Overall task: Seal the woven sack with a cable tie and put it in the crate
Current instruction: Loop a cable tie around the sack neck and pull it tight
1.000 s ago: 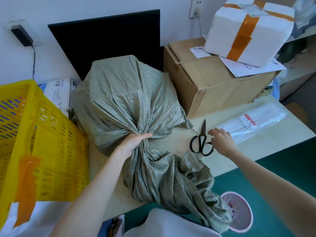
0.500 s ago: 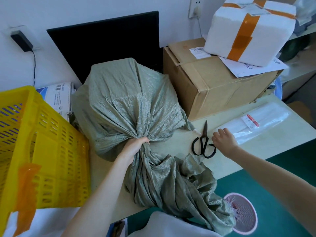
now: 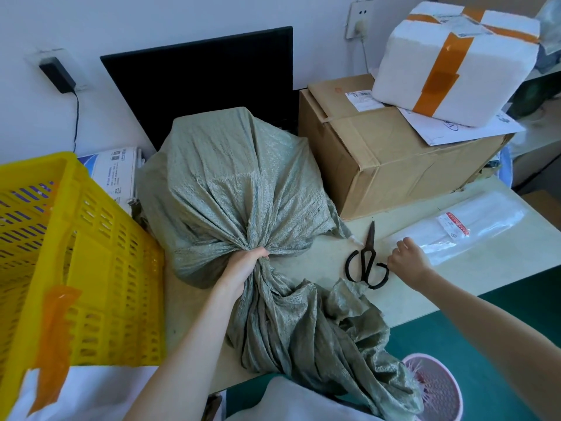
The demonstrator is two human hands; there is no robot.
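Observation:
A grey-green woven sack [image 3: 230,189] stands full on the table, its neck gathered and twisted. My left hand [image 3: 243,265] is shut around that neck, and the loose mouth trails over the table's front edge. My right hand [image 3: 408,259] rests with curled fingers at the near end of a clear bag of white cable ties [image 3: 473,226], beside the scissors' handles. Its fingertips are hidden, so I cannot tell whether they hold a tie. The yellow slotted crate [image 3: 91,268] stands at the left, close to the sack.
Black scissors [image 3: 365,262] lie between the sack and my right hand. A cardboard box [image 3: 394,165] with a white foam box [image 3: 455,62] on top stands behind them. A black monitor [image 3: 200,80] is behind the sack. A pink basket [image 3: 437,387] sits on the floor below the table edge.
My left hand keeps its grip on the sack's neck. My right hand has stayed at the end of the cable tie bag, shifting only slightly.

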